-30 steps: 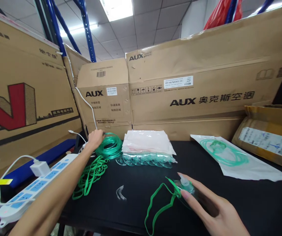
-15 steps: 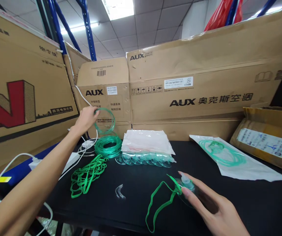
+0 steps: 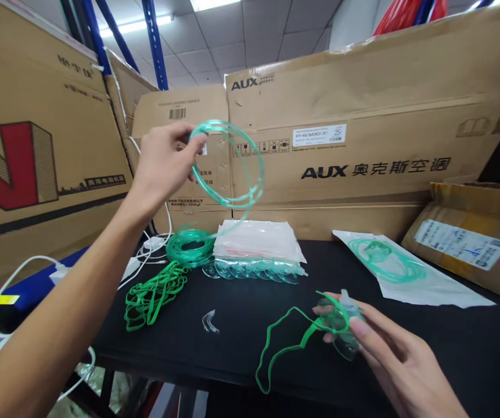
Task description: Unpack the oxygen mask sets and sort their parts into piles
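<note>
High over the back of the black table, my left hand (image 3: 173, 152) pinches a loop of clear green tubing (image 3: 256, 168). One strand of it trails down toward a coiled pile of the same tubing (image 3: 189, 248). At the front right, my right hand (image 3: 393, 342) grips a clear green oxygen mask (image 3: 344, 325) between thumb and fingers. From the mask a green elastic strap (image 3: 271, 348) hangs in a loop over the table. A heap of green straps (image 3: 151, 296) lies left of centre. Several thin metal strips (image 3: 209, 321) rest at the middle.
White plastic bags (image 3: 261, 241) lie on a row of clear masks (image 3: 258, 270). A bagged mask with tubing (image 3: 389, 261) lies at right beside a taped carton (image 3: 463, 232). Tall cardboard panels (image 3: 363, 128) stand behind. White cables (image 3: 18, 264) run along the left.
My left hand has risen and moved right, lifting the tubing loop off the pile. The mask in my right hand has moved slightly right and been turned.
</note>
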The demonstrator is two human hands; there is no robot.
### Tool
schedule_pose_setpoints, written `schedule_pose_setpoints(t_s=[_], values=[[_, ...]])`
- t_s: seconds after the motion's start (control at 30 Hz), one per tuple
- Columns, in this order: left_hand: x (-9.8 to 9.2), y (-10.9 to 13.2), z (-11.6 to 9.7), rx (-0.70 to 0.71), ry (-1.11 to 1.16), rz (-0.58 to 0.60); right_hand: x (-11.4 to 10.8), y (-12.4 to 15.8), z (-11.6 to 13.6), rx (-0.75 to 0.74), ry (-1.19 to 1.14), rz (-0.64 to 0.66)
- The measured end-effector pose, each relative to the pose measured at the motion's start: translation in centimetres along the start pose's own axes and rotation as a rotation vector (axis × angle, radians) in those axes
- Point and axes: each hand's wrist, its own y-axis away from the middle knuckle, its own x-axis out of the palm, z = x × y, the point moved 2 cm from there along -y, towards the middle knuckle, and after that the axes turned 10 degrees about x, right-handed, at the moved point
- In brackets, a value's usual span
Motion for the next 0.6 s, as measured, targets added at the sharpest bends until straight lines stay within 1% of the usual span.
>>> schedule_pose_setpoints(t_s=[0.03,0.1,0.13,0.2,0.23,0.3,0.37,0.43,0.5,0.6], values=[[0.7,0.9,-1.1,-0.009,0.076,0.033,-0.3,0.2,0.1,0.004,-0.046,0.006],[2.3,3.6,-3.1,-0.041,0.238,0.129,-0.9,0.4,0.4,0.007,-0.105,0.017],[3.2,5.2,-4.0,-0.071,0.318,0.197,-1.2,0.5,0.6,0.011,-0.116,0.015],[5.2,9.0,-5.3,-0.179,0.440,0.351,-1.8,0.5,0.8,0.033,-0.106,-0.004],[6.2,10.9,-5.7,-0.216,0.489,0.435,-2.1,0.4,0.9,0.051,-0.087,-0.023],[7.9,14.3,-5.9,-0.262,0.511,0.564,-2.5,0.2,0.9,0.081,-0.028,-0.065],[8.9,16.8,-5.4,-0.271,0.450,0.690,-2.6,-0.2,0.8,0.094,0.055,-0.108],[9.1,18.3,-4.6,-0.226,0.333,0.789,-2.7,-0.4,0.6,0.107,0.148,-0.140],[8.6,18.8,-3.7,-0.162,0.203,0.842,-2.7,-0.5,0.6,0.105,0.226,-0.141],[7.4,19.0,-2.9,-0.130,0.074,0.866,-2.4,-0.6,0.4,0.091,0.308,-0.046]])
